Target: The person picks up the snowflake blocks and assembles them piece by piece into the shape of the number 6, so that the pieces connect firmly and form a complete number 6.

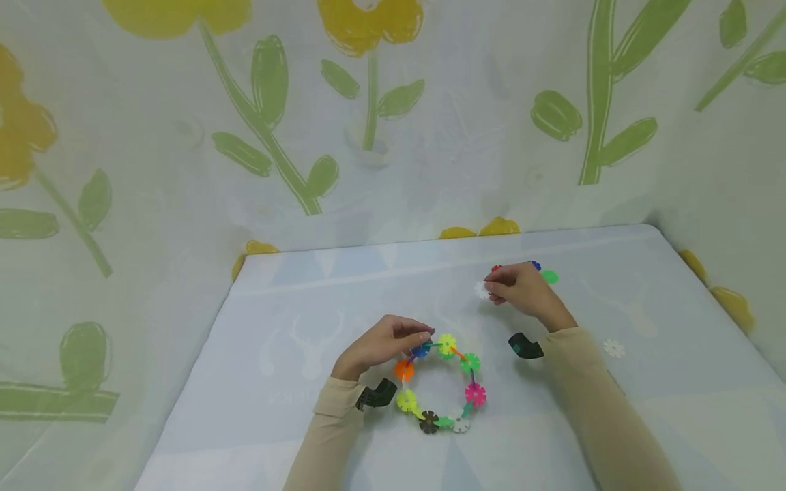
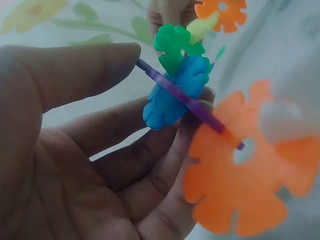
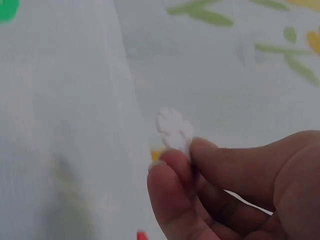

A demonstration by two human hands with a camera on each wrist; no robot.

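Several colourful notched plastic discs, snowflake interlocking pieces, are joined into a ring (image 1: pixel 475 394) over the near middle of the table. At the ring's upper left, my left hand (image 1: pixel 383 344) pinches it by a purple disc (image 2: pixel 162 81), seen edge-on in the left wrist view. Behind that, a blue disc (image 2: pixel 156 111) lies against the fingers, and an orange disc (image 2: pixel 225 200) is slotted on the other end. Farther right and away, my right hand (image 1: pixel 522 290) pinches a single white disc (image 3: pixel 170 127) between thumb and fingertips, its lower edge hidden by them.
Beyond the right hand lie loose discs: a red one (image 1: pixel 497 268), a blue one (image 1: pixel 536 264) and a green one (image 1: pixel 550 276). Another white disc (image 1: pixel 614 348) lies right of the right forearm. A flower-patterned wall covering (image 1: pixel 442 177) rises behind the white table (image 1: pixel 245 382).
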